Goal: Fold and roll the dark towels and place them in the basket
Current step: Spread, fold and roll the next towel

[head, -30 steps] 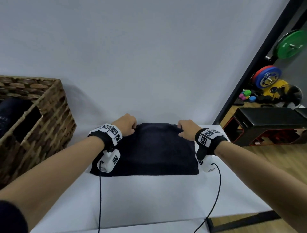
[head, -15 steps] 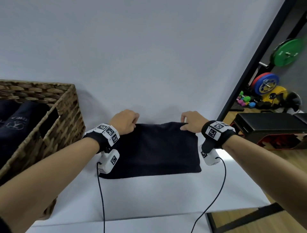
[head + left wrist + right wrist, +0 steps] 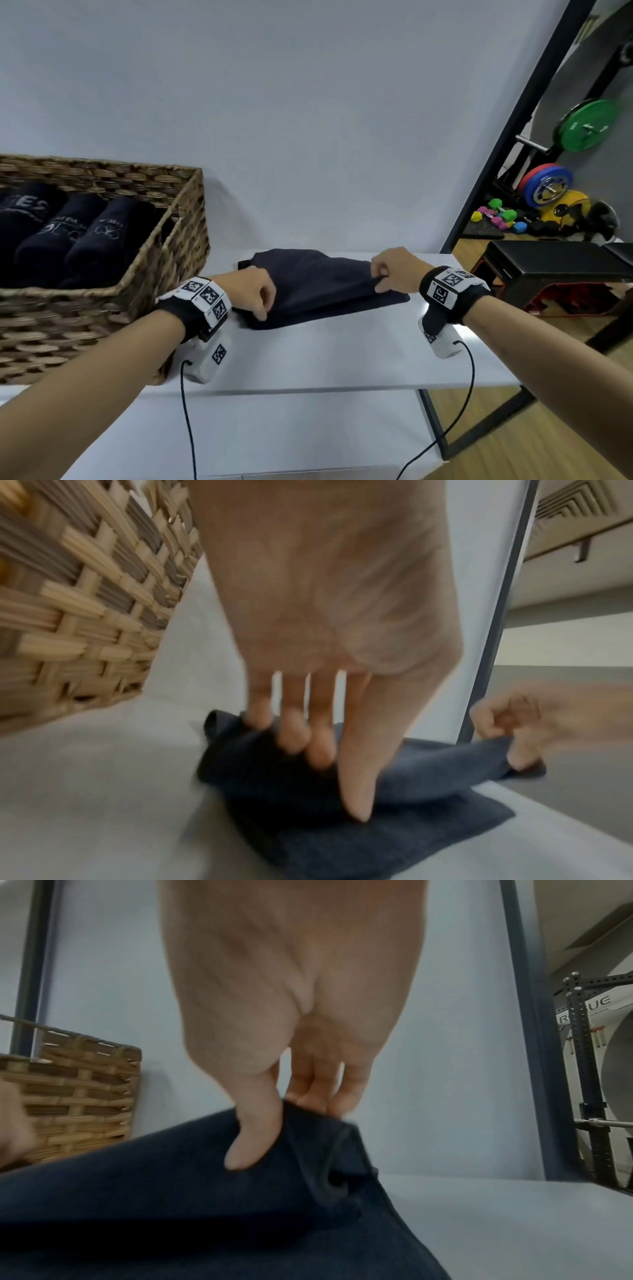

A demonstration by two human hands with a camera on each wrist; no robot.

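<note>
A dark navy towel (image 3: 318, 291) lies on the white table (image 3: 308, 356), its far edge lifted and drawn over the near half. My left hand (image 3: 255, 296) pinches the towel's left corner (image 3: 274, 750), thumb on top and fingers curled under. At the other end my right hand (image 3: 385, 275) pinches the right corner (image 3: 308, 1139) and holds it raised. The woven basket (image 3: 164, 274) stands at the left and holds three rolled dark towels (image 3: 85, 236).
The basket's wall (image 3: 68, 615) sits close beside my left wrist. A black bench (image 3: 555, 263) and coloured weight plates (image 3: 548, 181) stand on the floor to the right, past the table's edge. White tabletop stretches in front of the towel.
Both hands have lifted the towel's far edge and pulled it toward me, folding it over. The head view has swung left, bringing the basket's inside into sight.
</note>
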